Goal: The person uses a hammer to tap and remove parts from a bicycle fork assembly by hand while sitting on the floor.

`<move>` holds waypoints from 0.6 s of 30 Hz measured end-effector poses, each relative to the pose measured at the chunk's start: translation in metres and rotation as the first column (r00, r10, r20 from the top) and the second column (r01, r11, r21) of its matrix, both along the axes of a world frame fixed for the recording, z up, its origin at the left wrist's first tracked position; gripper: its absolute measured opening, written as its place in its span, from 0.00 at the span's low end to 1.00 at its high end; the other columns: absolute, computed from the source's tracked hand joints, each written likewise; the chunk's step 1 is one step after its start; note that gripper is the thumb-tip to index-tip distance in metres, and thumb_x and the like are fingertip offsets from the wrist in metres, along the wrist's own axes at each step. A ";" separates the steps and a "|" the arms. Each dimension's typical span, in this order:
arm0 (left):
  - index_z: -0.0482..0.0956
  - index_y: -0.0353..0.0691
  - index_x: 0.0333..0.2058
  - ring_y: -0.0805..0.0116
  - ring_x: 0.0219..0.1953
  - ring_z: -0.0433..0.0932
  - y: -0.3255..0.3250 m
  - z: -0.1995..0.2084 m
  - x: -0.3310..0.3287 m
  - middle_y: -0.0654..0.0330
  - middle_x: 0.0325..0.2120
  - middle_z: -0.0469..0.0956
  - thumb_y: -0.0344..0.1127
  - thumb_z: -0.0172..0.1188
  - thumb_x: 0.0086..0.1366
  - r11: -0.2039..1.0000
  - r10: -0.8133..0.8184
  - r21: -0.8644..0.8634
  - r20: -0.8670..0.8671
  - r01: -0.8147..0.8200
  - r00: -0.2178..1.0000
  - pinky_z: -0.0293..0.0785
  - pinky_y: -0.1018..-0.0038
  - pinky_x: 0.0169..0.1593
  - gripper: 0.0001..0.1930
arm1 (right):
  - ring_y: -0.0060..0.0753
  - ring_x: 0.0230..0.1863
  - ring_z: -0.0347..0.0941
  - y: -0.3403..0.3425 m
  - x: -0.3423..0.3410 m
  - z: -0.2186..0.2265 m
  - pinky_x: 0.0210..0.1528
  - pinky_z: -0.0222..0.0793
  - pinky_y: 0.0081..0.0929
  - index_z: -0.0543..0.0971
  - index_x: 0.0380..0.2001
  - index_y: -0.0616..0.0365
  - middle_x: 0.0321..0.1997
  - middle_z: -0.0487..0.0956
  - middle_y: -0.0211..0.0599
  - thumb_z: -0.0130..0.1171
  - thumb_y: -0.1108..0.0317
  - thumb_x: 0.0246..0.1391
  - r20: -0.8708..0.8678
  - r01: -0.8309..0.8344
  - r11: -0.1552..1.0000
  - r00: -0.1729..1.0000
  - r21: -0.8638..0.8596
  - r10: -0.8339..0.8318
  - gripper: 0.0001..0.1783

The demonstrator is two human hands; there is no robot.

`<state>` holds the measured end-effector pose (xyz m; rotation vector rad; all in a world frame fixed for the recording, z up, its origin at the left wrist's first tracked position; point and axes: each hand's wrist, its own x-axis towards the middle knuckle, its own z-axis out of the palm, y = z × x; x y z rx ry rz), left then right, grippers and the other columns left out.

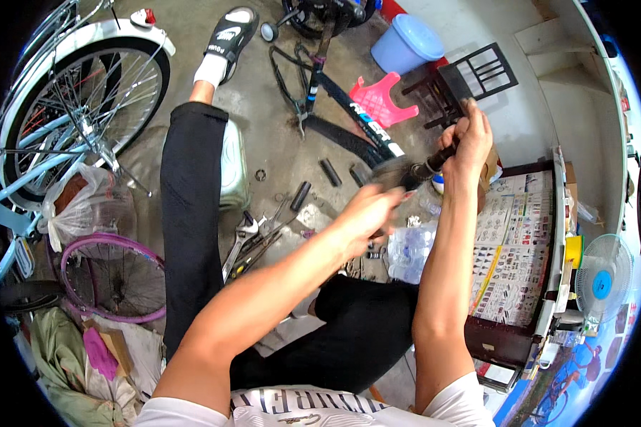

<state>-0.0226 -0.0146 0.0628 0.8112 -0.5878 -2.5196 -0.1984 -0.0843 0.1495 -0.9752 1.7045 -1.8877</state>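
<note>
A dark bicycle frame (360, 117) with white and blue markings slants across the floor before me. At its near right end is a black shaft (426, 169) with metal rings, joined to or held against the frame; motion blur hides which. My right hand (470, 142) is closed around the far end of that shaft, fingers wrapped and pointing up. Just below the blurred end of the frame is my left hand (372, 213), its fingers smeared by motion and partly curled. Whether it holds anything cannot be made out.
Several wrenches (243, 235) and black tubes (329, 172) lie on the floor. A pink stool (384, 103), blue bucket (406, 44) and dark chair (477, 78) stand beyond. Left are a light-blue bicycle (43, 171) and purple wheel rim (114, 317); right, a fan (604, 279).
</note>
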 end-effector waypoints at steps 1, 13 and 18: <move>0.72 0.43 0.40 0.75 0.21 0.70 -0.008 0.010 0.002 0.66 0.25 0.71 0.44 0.58 0.72 0.996 -0.091 0.000 -0.069 0.091 0.993 0.60 0.74 0.18 0.11 | 0.24 0.10 0.58 0.000 -0.004 0.002 0.14 0.55 0.27 0.78 0.40 0.66 0.13 0.57 0.23 0.60 0.58 0.64 0.026 -0.036 0.999 0.999 -0.015 0.037 0.18; 0.71 0.48 0.39 0.74 0.22 0.70 0.024 -0.071 0.032 0.67 0.25 0.72 0.44 0.56 0.73 0.949 0.107 0.263 0.250 -0.174 0.962 0.61 0.72 0.21 0.08 | 0.19 0.16 0.66 0.009 -0.001 0.007 0.21 0.61 0.19 0.80 0.47 0.63 0.23 0.72 0.26 0.58 0.57 0.66 -0.029 -0.286 0.949 0.956 0.129 0.292 0.18; 0.72 0.47 0.41 0.74 0.22 0.70 0.021 -0.061 0.019 0.67 0.25 0.73 0.42 0.54 0.74 0.962 0.110 0.227 0.190 -0.152 0.976 0.61 0.73 0.20 0.07 | 0.14 0.22 0.65 0.019 0.018 -0.005 0.24 0.61 0.17 0.82 0.42 0.60 0.23 0.71 0.22 0.63 0.60 0.64 -0.094 -0.171 0.974 0.978 0.146 0.186 0.14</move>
